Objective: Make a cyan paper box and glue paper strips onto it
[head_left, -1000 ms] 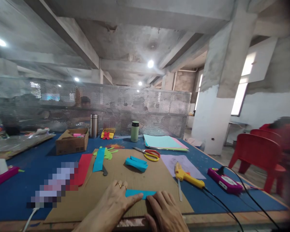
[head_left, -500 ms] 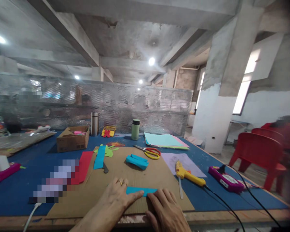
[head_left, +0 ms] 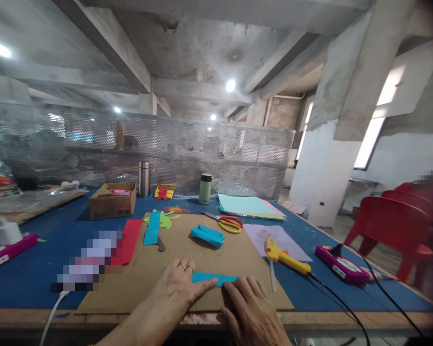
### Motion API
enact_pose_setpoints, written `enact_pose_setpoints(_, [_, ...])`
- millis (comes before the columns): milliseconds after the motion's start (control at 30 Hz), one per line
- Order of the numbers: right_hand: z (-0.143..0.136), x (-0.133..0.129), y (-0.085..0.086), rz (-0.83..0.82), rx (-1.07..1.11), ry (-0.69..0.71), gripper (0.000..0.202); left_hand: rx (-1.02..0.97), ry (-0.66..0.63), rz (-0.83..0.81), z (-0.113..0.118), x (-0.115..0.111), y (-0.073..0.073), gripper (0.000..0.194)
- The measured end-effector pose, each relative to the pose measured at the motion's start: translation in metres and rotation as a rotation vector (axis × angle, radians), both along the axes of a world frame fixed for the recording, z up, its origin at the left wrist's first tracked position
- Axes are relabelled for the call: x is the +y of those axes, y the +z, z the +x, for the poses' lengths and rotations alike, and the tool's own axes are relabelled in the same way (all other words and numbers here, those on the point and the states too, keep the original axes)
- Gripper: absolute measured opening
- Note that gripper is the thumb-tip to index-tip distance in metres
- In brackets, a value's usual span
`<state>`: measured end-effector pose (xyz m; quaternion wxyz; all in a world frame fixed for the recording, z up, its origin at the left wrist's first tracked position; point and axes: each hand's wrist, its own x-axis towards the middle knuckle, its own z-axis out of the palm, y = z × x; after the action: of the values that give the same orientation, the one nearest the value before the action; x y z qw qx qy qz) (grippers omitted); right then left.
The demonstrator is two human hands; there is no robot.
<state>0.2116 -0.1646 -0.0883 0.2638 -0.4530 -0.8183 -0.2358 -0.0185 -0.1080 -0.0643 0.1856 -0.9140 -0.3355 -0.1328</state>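
With its long axis crosswise on the cardboard sheet (head_left: 182,242), the blue paper strip (head_left: 203,277) is touched equally by the open-spread left hand (head_left: 177,287) and curled right hand (head_left: 250,302), whose pinch cannot be confirmed.

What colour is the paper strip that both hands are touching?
The paper strip is bright blue. It shows in the head view, partly covered by fingers.

Sky-blue paper strip (head_left: 210,278), plain brown cardboard (head_left: 182,244), yellow glue gun (head_left: 290,262), red-and-yellow-handled scissors (head_left: 220,220), pale lilac sheet (head_left: 255,235).
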Motion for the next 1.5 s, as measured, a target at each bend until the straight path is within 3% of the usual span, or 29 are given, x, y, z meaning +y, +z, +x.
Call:
enact_pose_setpoints(767, [-0.002, -0.001, 0.001, -0.068, 0.038, -0.003, 0.021, 0.023, 0.033, -0.028, -0.002, -0.008, 0.009, 0.05])
enact_pose_setpoints(1167, [-0.004, -0.003, 0.003, -0.089, 0.042, -0.001, 0.018, -0.073, -0.01, -0.016, -0.003, -0.006, 0.001, 0.048])
enact_pose_setpoints(1500, [0.004, 0.004, -0.001, 0.025, -0.022, 0.008, 0.02, 0.0, -0.018, 0.006, 0.0, 0.002, -0.001, 0.049])
